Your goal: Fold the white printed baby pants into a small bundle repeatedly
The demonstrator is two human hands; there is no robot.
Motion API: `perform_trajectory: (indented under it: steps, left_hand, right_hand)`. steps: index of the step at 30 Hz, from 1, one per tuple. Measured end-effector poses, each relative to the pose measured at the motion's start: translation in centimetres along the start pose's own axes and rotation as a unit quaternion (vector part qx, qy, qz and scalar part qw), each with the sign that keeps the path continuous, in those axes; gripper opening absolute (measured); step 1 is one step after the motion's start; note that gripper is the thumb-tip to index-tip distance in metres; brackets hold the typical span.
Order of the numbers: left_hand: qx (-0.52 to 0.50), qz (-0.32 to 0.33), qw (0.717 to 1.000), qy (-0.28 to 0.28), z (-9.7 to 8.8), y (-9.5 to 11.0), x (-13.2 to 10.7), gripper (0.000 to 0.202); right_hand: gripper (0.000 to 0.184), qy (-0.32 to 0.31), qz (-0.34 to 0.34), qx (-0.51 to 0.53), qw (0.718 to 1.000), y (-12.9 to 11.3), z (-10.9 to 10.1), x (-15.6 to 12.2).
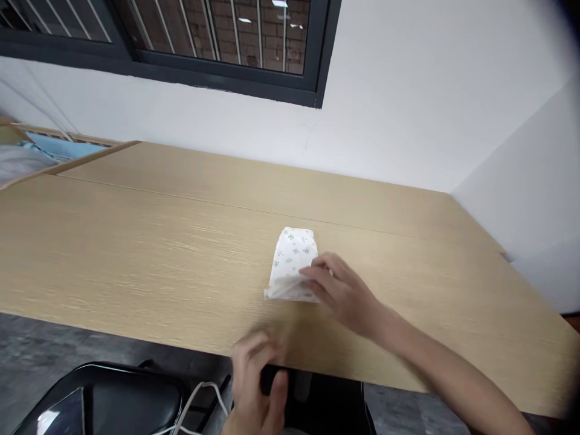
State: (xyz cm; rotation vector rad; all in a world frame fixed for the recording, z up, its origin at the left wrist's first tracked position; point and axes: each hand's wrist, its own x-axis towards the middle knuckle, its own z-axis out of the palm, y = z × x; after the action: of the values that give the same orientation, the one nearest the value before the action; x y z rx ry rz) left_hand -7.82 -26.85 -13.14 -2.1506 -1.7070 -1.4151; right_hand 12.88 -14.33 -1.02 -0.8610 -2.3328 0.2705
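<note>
A small white folded piece of cloth (292, 251) with little printed figures lies on the wooden table (181, 241). At its near edge, a thin flap is slightly lifted. My right hand (342, 293) reaches in from the right, its thumb and fingertips closed on that flap. My left hand (256, 380) is over the table's front edge, apart from the cloth. Its fingers are curved and blurred by motion, with a gap between them and the thumb, and nothing shows in it.
Below the table stand a black chair (131, 393) with a dark glossy device on it and a white cable (199, 393) beside it. A wooden-edged bed with blue and grey bedding (67, 145) is at far left. White walls and a barred window (217, 36) lie behind.
</note>
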Motion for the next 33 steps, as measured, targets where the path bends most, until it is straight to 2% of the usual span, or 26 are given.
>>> perform_trajectory:
  steps: [2,5,10,13,16,18,20,22,24,27,30,33]
  left_hand:
    - [0.006,0.016,0.998,-0.057,1.2,0.7,2.1,0.034]
    - [0.081,0.017,0.991,-0.104,3.1,1.6,4.4,0.043]
    - [0.181,0.013,0.974,-0.133,5.8,1.7,5.3,0.053]
    - [0.209,0.010,0.967,-0.142,6.5,1.4,5.3,0.056]
    - [0.224,0.014,0.962,-0.155,6.8,1.0,5.2,0.056]
    - [0.220,0.015,0.962,-0.160,6.8,0.9,5.2,0.056]
    - [0.212,0.014,0.963,-0.163,6.8,0.9,5.2,0.054]
    - [0.201,0.013,0.966,-0.160,6.8,0.9,5.2,0.048]
    - [0.192,0.015,0.968,-0.158,6.8,0.8,5.2,0.043]
    - [0.194,0.019,0.967,-0.165,6.6,0.6,5.4,0.041]
    - [0.198,0.021,0.965,-0.172,6.4,0.4,5.7,0.040]
    - [0.203,0.025,0.962,-0.181,6.2,0.4,6.0,0.042]
  right_hand:
    - [0.026,-0.008,0.025,0.014,1.000,3.1,0.5,2.4]
    - [0.027,-0.030,0.077,0.026,0.996,8.1,2.3,5.3]
    - [0.024,-0.047,0.146,0.012,0.988,14.9,6.5,7.6]
    - [0.024,-0.041,0.161,-0.011,0.986,16.8,7.9,7.7]
    - [0.031,0.002,0.150,-0.062,0.987,15.8,8.2,7.3]
    - [0.038,-0.006,0.088,-0.073,0.993,13.5,8.0,6.7]
    - [0.046,-0.082,-0.014,-0.038,0.996,10.6,7.7,5.9]
    - [0.052,-0.178,-0.109,0.017,0.978,7.8,7.7,5.1]
    - [0.057,-0.241,-0.161,0.063,0.955,6.0,7.9,4.3]
    - [0.060,-0.279,-0.154,0.098,0.943,5.9,8.5,3.6]
    - [0.057,-0.300,-0.116,0.099,0.942,7.5,9.1,3.7]
    - [0.057,-0.300,-0.111,0.072,0.945,9.1,9.6,4.1]
